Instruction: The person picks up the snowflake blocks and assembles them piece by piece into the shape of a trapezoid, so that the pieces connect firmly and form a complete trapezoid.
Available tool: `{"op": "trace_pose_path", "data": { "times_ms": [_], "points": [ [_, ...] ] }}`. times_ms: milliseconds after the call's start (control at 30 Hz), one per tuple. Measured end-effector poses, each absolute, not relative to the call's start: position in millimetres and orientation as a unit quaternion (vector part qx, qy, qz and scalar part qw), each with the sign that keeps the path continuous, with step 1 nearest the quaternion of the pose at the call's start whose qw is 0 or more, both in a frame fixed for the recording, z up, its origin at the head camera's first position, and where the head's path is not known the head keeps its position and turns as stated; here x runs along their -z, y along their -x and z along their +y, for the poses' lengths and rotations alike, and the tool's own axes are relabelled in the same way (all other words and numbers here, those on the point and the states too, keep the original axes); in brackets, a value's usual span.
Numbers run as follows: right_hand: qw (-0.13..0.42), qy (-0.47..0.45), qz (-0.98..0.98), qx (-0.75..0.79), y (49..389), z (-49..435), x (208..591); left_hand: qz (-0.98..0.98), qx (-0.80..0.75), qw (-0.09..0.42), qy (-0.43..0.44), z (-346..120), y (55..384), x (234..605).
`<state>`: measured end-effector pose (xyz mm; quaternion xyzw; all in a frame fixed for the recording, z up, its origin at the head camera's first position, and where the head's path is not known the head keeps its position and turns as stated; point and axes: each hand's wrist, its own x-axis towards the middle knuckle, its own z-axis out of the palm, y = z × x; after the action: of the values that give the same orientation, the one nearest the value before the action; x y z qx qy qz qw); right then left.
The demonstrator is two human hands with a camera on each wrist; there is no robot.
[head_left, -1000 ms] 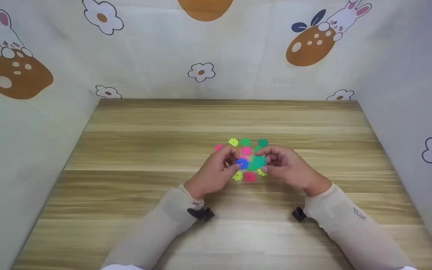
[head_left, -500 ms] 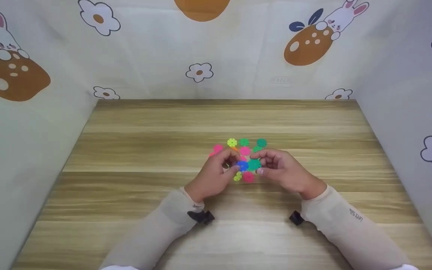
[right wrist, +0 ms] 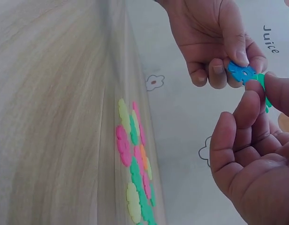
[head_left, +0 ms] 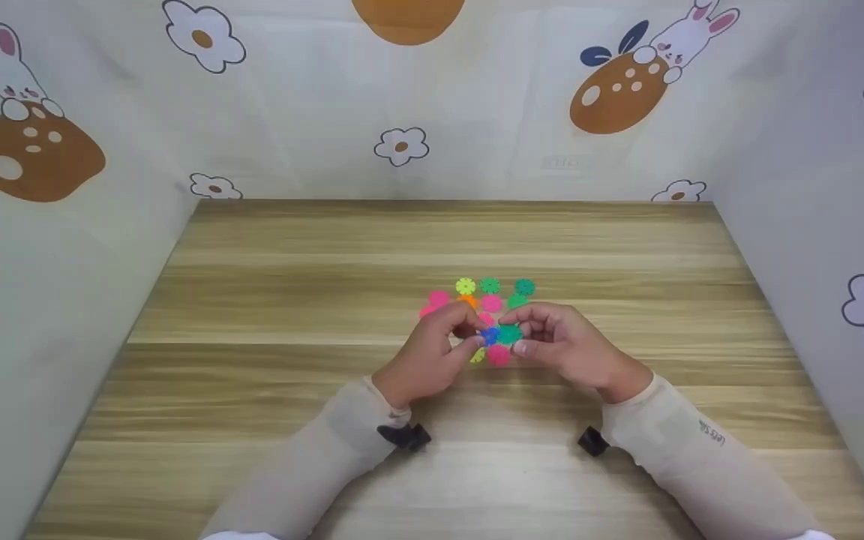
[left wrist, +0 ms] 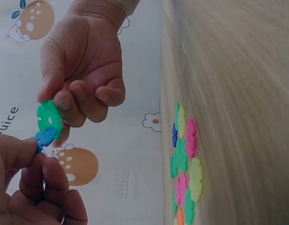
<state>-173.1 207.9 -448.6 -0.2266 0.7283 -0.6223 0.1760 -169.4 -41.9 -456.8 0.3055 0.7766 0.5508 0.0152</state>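
My left hand [head_left: 428,356] pinches a blue notched snowflake disc [right wrist: 238,71] between thumb and index finger. Facing it, my right hand [head_left: 571,345] holds a green snowflake disc [left wrist: 46,114] the same way. Both discs are up off the table, and their edges meet, with the blue one set at an angle to the green. Whether the notches are slotted into each other is hard to tell. Under and behind the hands, loose discs lie flat, among them a pink disc [head_left: 499,355], a yellow disc [head_left: 465,286] and an orange disc [head_left: 467,301].
The loose discs form a group on the wood-grain table [head_left: 267,300], several of them green, pink or yellow. One blue disc [left wrist: 175,135] lies with them in the left wrist view. A printed cloth [head_left: 312,97] with rabbits and flowers hangs around the table's back and sides.
My right hand has come left and slightly down, bringing the green disc against the blue one. The blue disc has tilted in my left hand, which has barely shifted.
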Motion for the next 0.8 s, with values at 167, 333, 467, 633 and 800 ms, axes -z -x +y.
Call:
{"op": "trace_pose_path", "data": {
  "times_ms": [167, 333, 467, 633, 800],
  "points": [
    [0.182, 0.229, 0.716, 0.634, 173.4, 206.9, 449.9, 0.775, -0.545, 0.007, -0.318, -41.8, 169.5, 459.1],
    [0.189, 0.226, 0.708, 0.641, 173.8, 207.1, 451.5, 0.773, -0.545, 0.008, -0.325, -42.4, 169.8, 459.7],
    [0.201, 0.221, 0.697, 0.652, 173.5, 207.6, 452.2, 0.770, -0.546, 0.012, -0.329, -42.8, 169.6, 460.2],
    [0.209, 0.225, 0.684, 0.661, 172.8, 207.4, 452.7, 0.769, -0.544, 0.009, -0.335, -41.9, 168.8, 461.8],
    [0.205, 0.221, 0.687, 0.661, 170.9, 206.1, 450.9, 0.771, -0.543, 0.000, -0.333, -40.2, 168.3, 460.9]
  ]
}}
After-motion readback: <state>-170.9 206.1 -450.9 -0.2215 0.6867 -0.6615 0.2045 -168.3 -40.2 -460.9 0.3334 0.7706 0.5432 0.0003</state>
